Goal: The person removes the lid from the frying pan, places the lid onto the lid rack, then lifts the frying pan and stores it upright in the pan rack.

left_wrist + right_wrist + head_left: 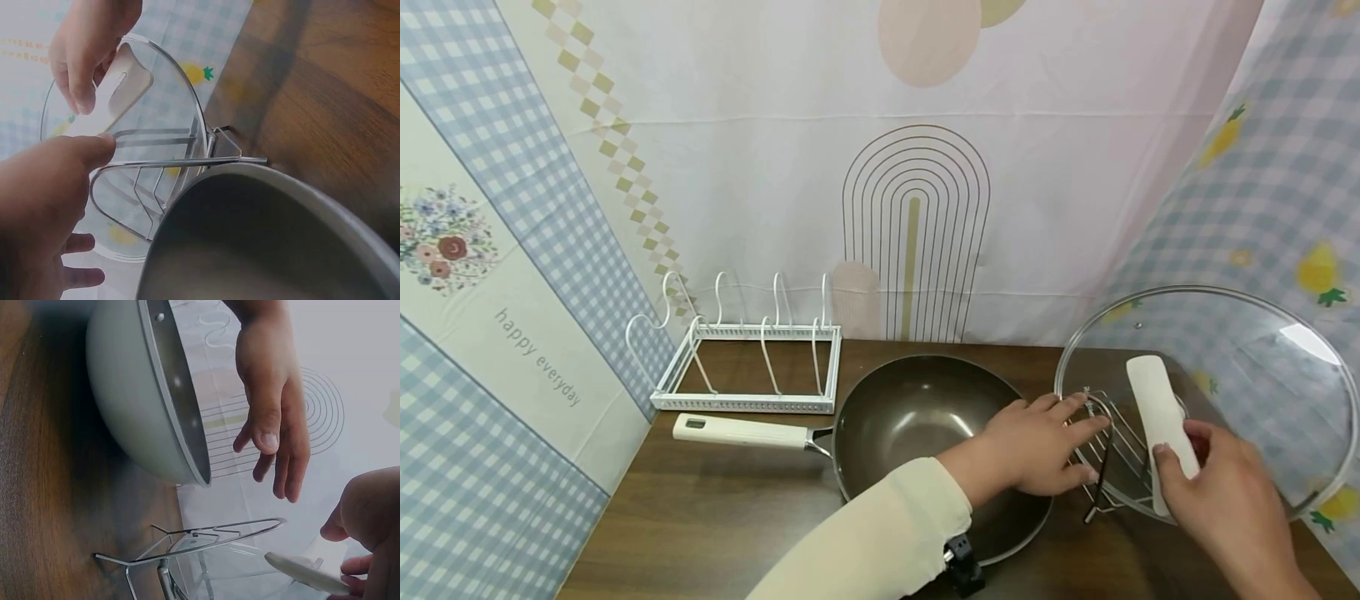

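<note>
One pan (pixel 902 442); one white rack (pixel 745 403) at its ten o'clock. One lid (pixel 1232 375) at its three o'clock: round, clear glass, metal rim, single long white handle (pixel 1156 408), tilted, lower edge at one wire stand (pixel 1101 467). Right hand (pixel 1228 483) grasping handle. Left hand (pixel 1041 442) released, fingers extended beside stand.

The clear round glass lid (pixel 1243 375) looks smooth and glossy, its thin silver metal rim (pixel 1195 289) shiny, its white bar-shaped plastic-looking handle (pixel 1153 400) matt, the silver metal wire rack (pixel 181 163) polished, the round dark-bowled pan (pixel 895 437) glossy inside, the brown wood-grain table (pixel 700 517) satin.
</note>
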Available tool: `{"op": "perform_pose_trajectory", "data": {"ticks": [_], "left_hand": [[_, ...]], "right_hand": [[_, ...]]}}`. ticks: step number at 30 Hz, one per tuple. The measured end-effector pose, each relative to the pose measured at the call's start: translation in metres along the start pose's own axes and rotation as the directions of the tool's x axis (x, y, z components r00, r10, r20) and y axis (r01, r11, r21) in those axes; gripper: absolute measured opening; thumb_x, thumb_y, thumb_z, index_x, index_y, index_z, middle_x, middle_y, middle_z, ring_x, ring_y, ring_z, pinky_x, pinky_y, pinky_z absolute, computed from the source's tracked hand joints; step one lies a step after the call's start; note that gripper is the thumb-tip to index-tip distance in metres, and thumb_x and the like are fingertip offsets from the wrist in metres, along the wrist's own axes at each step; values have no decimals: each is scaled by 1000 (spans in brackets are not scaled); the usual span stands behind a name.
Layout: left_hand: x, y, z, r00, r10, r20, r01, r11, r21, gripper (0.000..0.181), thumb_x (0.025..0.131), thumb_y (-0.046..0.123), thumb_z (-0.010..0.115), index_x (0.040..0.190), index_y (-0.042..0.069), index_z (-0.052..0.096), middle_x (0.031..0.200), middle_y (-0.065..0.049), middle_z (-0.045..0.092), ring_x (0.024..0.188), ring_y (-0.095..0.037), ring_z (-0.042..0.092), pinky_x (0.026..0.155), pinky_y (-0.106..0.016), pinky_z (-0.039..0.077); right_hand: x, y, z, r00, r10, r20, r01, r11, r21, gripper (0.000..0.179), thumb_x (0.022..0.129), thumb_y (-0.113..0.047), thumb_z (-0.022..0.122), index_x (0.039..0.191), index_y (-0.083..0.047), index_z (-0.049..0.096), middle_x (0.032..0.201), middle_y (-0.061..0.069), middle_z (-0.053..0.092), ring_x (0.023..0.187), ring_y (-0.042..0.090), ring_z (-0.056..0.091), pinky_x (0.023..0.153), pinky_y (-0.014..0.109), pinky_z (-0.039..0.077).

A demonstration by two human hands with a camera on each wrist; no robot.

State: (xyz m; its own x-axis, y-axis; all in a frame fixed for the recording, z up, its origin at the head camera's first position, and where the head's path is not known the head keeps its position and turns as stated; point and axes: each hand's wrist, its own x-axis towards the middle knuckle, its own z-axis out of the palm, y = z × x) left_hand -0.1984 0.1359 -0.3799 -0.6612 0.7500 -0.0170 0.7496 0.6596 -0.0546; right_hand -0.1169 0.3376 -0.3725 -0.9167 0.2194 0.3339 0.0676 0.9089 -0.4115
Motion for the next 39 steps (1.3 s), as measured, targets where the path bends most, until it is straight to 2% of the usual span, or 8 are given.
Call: {"op": "perform_pose_trajectory", "data": {"ticks": [5,10,15,18,25,32,35,39], "left_hand": [[-14,-7,-5,999,27,-46,-26,999,20,68,88,70,29,147,45,6,155,9,7,138,-13,16,104,-34,28],[-31,-16,-8,997,35,-69,-33,999,29,68,89,69,28,148,42,8,156,7,6,139,-15,14,106,-36,28],[-48,-24,-8,994,34,-103,-34,999,2,67,90,68,29,149,41,10,155,6,9,139,-16,14,106,-38,27],[-58,-27,-6,992,42,-120,-42,999,6,68,90,68,28,149,40,9,155,6,10,139,-16,14,107,-39,26],[-84,-37,-1,993,31,-114,-32,999,-1,67,90,68,25,149,39,9,156,6,9,140,-19,12,109,-39,22],[-109,-52,3,985,4,-174,-9,1000,-26,65,92,65,25,149,36,16,155,4,14,140,-18,12,110,-39,19],[-120,-58,4,978,3,-207,-10,1000,-28,64,93,64,26,149,34,19,154,2,17,140,-19,15,110,-41,20],[-132,-68,5,972,-5,-236,5,1000,1,62,94,62,27,149,32,22,154,0,20,139,-21,18,110,-41,19]], "right_hand": [[-1,-4,3,994,-74,-78,75,997,12,55,82,-24,68,121,11,50,116,36,43,105,55,35,79,62,29],[-1,-8,9,973,-154,-169,169,983,75,53,76,-15,72,118,10,52,122,33,42,111,57,30,89,63,22],[0,-13,15,929,-267,-258,305,945,121,50,71,-9,74,114,8,54,121,32,44,111,56,32,94,61,21],[-1,-16,19,898,-339,-280,382,917,114,51,70,-10,75,113,8,55,118,32,46,108,55,35,96,59,21],[-4,-27,21,854,-441,-277,482,871,100,51,72,-19,74,113,6,58,120,25,49,110,48,39,102,49,21],[-6,-38,26,838,-506,-204,533,839,110,57,72,-22,75,119,4,55,123,24,48,111,46,40,96,49,26],[-9,-39,29,844,-515,-150,532,840,106,67,73,-24,76,129,2,50,127,24,46,114,45,39,95,50,28],[-12,-39,30,875,-483,-30,484,871,86,79,77,-34,76,142,-8,38,136,22,39,121,43,35,91,58,29]]}}
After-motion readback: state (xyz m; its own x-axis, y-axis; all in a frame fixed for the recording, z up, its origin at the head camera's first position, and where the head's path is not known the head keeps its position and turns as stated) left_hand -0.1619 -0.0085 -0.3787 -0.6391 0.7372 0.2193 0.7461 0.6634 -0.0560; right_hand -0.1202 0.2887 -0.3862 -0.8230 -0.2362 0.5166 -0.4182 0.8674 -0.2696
